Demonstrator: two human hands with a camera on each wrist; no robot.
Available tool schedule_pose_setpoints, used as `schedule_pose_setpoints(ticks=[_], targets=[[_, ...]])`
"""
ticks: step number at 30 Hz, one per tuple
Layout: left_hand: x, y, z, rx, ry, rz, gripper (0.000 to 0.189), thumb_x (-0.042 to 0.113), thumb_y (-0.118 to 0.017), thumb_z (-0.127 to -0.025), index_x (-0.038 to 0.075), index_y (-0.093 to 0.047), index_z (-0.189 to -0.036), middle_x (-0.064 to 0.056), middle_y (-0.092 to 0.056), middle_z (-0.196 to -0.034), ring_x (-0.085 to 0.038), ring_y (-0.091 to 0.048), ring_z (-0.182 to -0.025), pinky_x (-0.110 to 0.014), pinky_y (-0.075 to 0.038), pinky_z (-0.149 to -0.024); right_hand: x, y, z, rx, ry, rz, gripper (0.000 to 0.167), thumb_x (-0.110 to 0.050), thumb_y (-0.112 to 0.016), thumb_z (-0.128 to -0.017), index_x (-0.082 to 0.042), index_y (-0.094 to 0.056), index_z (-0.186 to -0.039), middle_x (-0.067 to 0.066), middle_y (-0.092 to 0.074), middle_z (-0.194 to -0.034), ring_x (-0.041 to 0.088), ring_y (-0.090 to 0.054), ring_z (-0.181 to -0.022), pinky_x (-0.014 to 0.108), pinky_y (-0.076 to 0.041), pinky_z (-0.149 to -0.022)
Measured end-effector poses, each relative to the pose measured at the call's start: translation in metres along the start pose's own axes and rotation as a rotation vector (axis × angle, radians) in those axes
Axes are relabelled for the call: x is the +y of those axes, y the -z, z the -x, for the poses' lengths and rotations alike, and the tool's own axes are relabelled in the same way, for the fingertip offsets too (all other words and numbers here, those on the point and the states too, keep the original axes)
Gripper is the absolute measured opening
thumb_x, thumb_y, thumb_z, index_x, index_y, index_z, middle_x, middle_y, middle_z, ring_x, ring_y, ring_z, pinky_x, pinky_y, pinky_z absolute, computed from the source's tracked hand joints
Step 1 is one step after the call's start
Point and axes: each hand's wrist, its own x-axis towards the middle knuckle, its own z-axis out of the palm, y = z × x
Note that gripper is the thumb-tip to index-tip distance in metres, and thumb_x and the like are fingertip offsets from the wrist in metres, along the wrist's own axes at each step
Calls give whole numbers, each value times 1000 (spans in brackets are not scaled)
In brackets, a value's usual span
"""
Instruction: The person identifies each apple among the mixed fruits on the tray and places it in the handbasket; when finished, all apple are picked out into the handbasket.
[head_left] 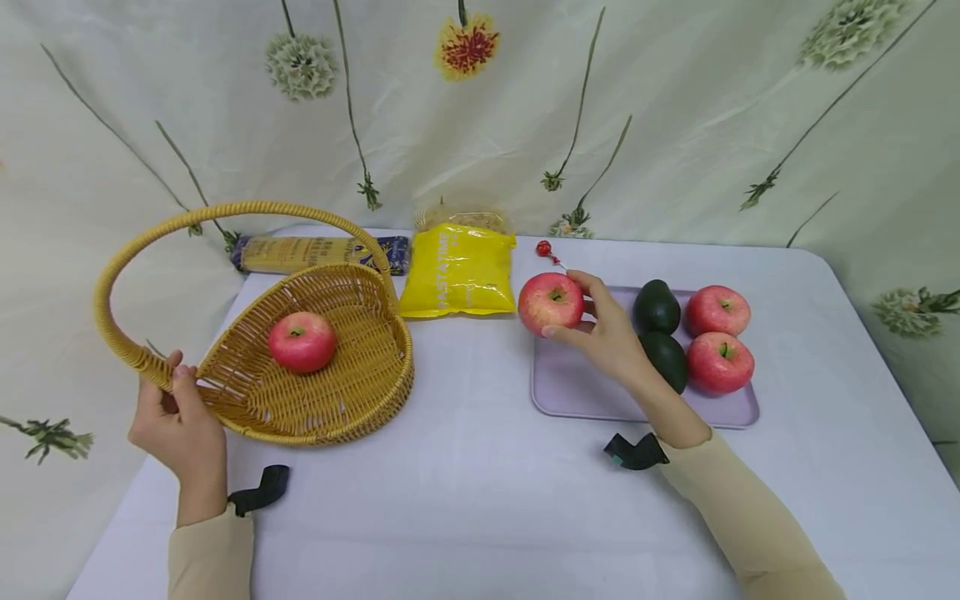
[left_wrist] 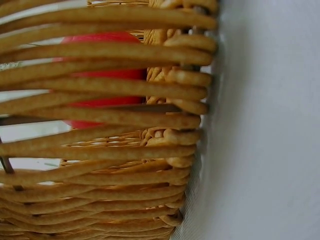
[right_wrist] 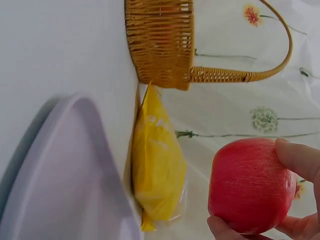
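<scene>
My right hand (head_left: 611, 333) holds a red apple (head_left: 551, 303) between thumb and fingers, raised over the left part of a lilac tray (head_left: 577, 392). In the right wrist view the same apple (right_wrist: 252, 185) is gripped from the right side. On the tray's right half lie two more apples (head_left: 720, 363) and two dark green avocados (head_left: 657, 307). At the left, my left hand (head_left: 180, 417) grips the lower end of the handle of a wicker basket (head_left: 360, 408). One apple (head_left: 302, 342) lies inside the basket; the left wrist view shows it as red behind the weave (left_wrist: 100, 115).
A yellow pasta bag (head_left: 461, 271) lies between basket and tray, with a clear bag (head_left: 465, 218) behind it. Behind the basket is a blue-and-yellow long packet (head_left: 315, 254). A small red bead ornament (head_left: 543, 248) is near the held apple. A floral cloth hangs at the back.
</scene>
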Motion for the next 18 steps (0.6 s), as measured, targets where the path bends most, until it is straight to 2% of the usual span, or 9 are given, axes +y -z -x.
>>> schedule_pose_setpoints(ticks=[4, 8, 18], targets=[[1, 1, 0, 6, 12, 11, 26, 14, -54, -97, 5, -73, -112, 28, -60, -87, 5, -56, -77, -11, -39, -68, -22, -12, 4, -70, 73, -42, 80, -19, -80, -81, -18, -36, -148, 6, -45, -143, 26, -51, -123, 42, -52, -95], [4, 1, 1, 5, 10, 15, 26, 14, -54, -97, 5, -73, -112, 29, -59, -86, 5, -54, -75, -11, -38, -67, -42, -32, 5, -154, 162, -82, 79, -13, -81, -79, -13, -39, -145, 7, -48, -141, 26, -54, -119, 40, -53, -93], [-1, 0, 0, -3, 7, -1, 26, 16, -53, -97, 6, -72, -113, 27, -61, -89, 5, -56, -78, -11, -38, -68, -81, -103, -4, -384, 300, -102, 75, -15, -80, -80, -9, -40, -144, 6, -49, -140, 20, -53, -119, 24, -53, -89]])
